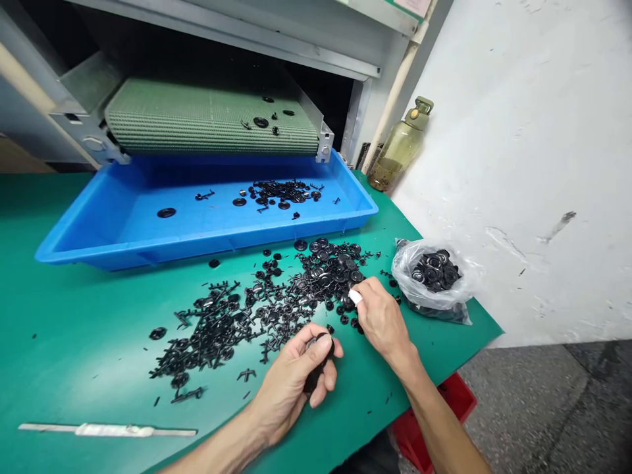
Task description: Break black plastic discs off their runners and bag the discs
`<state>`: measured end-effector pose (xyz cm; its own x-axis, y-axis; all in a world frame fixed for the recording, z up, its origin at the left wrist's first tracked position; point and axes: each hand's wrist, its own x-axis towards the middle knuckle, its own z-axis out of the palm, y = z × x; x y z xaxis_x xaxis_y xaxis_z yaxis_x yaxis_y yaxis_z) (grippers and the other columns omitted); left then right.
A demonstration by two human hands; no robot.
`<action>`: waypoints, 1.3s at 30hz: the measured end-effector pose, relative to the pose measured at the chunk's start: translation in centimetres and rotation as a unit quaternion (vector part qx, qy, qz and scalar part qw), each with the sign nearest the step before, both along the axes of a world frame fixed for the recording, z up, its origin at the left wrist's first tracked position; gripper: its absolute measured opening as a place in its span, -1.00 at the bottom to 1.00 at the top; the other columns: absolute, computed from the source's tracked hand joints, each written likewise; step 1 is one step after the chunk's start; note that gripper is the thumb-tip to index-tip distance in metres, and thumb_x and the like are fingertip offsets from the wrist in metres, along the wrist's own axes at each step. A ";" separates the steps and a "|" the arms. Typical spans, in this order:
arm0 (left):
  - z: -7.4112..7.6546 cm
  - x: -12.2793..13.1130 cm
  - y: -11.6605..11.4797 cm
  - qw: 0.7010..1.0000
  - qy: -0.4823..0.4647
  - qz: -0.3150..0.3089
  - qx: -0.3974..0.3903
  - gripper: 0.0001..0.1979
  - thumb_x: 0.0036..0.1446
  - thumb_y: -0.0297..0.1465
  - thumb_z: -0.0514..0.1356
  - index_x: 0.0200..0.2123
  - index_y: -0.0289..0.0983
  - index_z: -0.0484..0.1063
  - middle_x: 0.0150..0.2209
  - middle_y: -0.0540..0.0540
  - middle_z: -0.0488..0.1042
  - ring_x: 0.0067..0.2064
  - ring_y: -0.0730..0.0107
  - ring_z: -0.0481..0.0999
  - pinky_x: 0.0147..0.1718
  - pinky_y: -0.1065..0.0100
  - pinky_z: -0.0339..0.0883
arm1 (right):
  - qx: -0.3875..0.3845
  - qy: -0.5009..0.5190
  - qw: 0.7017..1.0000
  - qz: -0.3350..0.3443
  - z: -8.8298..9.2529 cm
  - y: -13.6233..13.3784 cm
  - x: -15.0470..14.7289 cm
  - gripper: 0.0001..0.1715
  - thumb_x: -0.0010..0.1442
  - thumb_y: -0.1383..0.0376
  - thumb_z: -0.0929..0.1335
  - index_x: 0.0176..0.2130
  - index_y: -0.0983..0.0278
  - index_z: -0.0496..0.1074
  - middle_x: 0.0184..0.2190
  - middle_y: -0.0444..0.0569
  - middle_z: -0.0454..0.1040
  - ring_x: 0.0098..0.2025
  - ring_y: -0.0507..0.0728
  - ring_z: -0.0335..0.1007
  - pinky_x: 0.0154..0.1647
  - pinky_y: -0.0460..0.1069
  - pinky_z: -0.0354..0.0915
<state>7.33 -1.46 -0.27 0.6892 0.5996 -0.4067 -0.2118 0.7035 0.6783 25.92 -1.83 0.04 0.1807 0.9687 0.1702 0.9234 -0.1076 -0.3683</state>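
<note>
My left hand (302, 368) is closed around a small stack of black plastic discs (318, 365), held just above the table's near side. At the right edge of the loose pile of black plastic parts (316, 283), my right hand (380, 316) has its fingers pinched together; what is between them, if anything, is hidden. A white cover sits on one fingertip of that hand. Round discs gather in the upper right of the pile, while branched, stick-like pieces (212, 329) spread to the left. Right of my right hand stands a clear plastic bag (419, 299) with black discs (435, 271) inside.
A blue tray (197, 238) holding scattered black parts lies under the end of a green conveyor belt (197, 112), which carries a few pieces. A green bottle (402, 145) leans by the wall. A white-handled metal strip (113, 430) rests front left. Below the table is a red bin (457, 398).
</note>
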 end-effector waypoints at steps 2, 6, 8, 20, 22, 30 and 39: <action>-0.1 0.0 0.1 1.000 0.006 0.001 -0.003 -0.76 0.20 -0.22 0.22 -0.31 -0.30 0.37 -0.53 -0.02 0.46 -0.68 0.67 0.21 -0.72 0.56 -0.03 | 0.000 0.012 1.000 0.018 0.0 -0.3 0.1 -0.65 0.19 0.51 0.16 -0.16 0.28 0.42 -0.21 0.01 0.39 -0.25 0.12 0.35 -0.21 -0.04 0.24; 0.1 0.1 0.2 0.999 0.007 0.034 -0.020 -0.67 0.13 -0.28 0.30 -0.08 -0.26 0.35 -0.32 -0.04 0.50 -0.67 0.72 0.20 -0.74 0.57 -0.07 | 0.003 0.041 0.997 0.072 0.3 -0.6 0.4 -0.61 0.16 0.50 0.19 -0.08 0.23 0.40 -0.13 -0.01 0.40 -0.19 0.11 0.37 -0.19 -0.05 0.25; 0.4 0.0 0.0 0.999 0.008 0.035 -0.006 -0.61 0.15 -0.27 0.28 0.02 -0.23 0.31 -0.35 0.00 0.48 -0.69 0.76 0.14 -0.74 0.58 -0.11 | 0.012 0.060 0.994 0.089 0.5 -0.6 0.5 -0.58 0.12 0.54 0.19 -0.11 0.23 0.41 -0.16 -0.03 0.40 -0.25 0.08 0.37 -0.21 -0.06 0.26; 0.3 0.3 -0.3 0.998 0.046 -0.005 0.036 -0.64 0.17 -0.09 0.19 -0.43 -0.27 0.28 -0.65 0.13 0.23 -0.67 0.65 0.02 -0.73 0.56 -0.21 | 0.089 0.213 0.952 0.203 1.6 -4.9 -1.7 -0.66 0.25 0.52 0.22 -0.11 0.20 0.42 -0.06 -0.02 0.38 -0.05 0.06 0.36 -0.04 -0.06 0.28; 0.4 0.3 -0.3 0.998 0.055 0.002 0.036 -0.63 0.14 -0.09 0.21 -0.44 -0.24 0.23 -0.66 0.15 0.22 -0.66 0.64 0.00 -0.73 0.56 -0.19 | 0.039 0.240 0.948 0.207 1.7 -5.5 -1.8 -0.64 0.25 0.51 0.22 -0.04 0.20 0.39 0.01 -0.02 0.36 0.02 0.08 0.33 0.03 -0.05 0.27; -0.1 -0.1 -0.4 0.977 0.126 -0.082 0.154 -0.56 0.20 0.01 0.08 -0.46 -0.24 0.22 -0.72 0.15 0.18 -0.68 0.61 0.03 -0.70 0.52 -0.16 | -0.086 0.324 0.924 0.183 2.9 -4.7 -1.2 -0.49 0.09 0.57 0.26 -0.05 0.15 0.45 -0.27 -0.15 0.33 -0.32 -0.01 0.30 -0.29 -0.11 0.26; 0.3 0.1 -0.6 0.977 0.115 -0.074 0.161 -0.60 0.20 0.02 0.05 -0.32 -0.22 0.25 -0.69 0.15 0.26 -0.71 0.61 -0.02 -0.73 0.51 -0.17 | -0.065 0.301 0.945 0.113 2.2 -5.1 -2.4 -0.76 0.19 0.47 0.24 -0.19 0.21 0.39 -0.41 -0.18 0.39 -0.39 0.02 0.29 -0.35 -0.09 0.22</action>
